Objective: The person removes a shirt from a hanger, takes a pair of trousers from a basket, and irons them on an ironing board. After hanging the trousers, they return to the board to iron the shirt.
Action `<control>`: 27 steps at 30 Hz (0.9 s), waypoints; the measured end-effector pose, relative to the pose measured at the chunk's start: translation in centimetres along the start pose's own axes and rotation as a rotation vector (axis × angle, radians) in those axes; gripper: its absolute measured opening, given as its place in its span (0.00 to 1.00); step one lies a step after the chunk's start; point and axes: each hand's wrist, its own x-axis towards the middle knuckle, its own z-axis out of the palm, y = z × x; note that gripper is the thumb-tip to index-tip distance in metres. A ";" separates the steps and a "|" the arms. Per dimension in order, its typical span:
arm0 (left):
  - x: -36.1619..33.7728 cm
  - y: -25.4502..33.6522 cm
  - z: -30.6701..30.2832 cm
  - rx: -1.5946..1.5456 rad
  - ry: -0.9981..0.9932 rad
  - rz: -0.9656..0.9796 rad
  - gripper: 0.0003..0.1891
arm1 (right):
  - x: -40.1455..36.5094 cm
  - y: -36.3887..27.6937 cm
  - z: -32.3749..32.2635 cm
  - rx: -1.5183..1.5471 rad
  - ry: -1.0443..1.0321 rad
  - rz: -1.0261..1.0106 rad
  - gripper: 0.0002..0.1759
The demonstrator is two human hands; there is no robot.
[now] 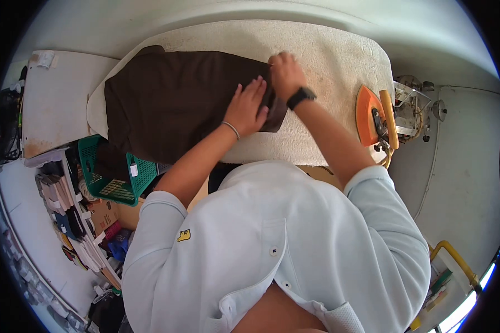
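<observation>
A dark brown garment (pixel 172 100) lies spread over the left and middle part of the cream padded board (pixel 328 61). My left hand (pixel 246 108), with a thin bracelet at the wrist, rests flat on the cloth near its right end, fingers spread. Just to the right, my right hand (pixel 286 75), below a black watch, is at the garment's right edge with its fingers curled down; what they pinch, if anything, is hidden. Farther right, an orange iron (pixel 371 116) with a wooden handle rests at the board's right end.
A green basket (pixel 116 186) with dark cloth hangs below the board's left side. Shelves of folded cloth (pixel 66 211) stand at the left. A pale panel (pixel 58 105) adjoins the board. Metal equipment (pixel 411 111) stands beyond the iron.
</observation>
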 end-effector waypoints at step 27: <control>-2.8 0.5 2.0 0.220 -0.067 0.262 0.43 | -9.4 6.3 -10.6 -0.422 0.000 0.195 0.44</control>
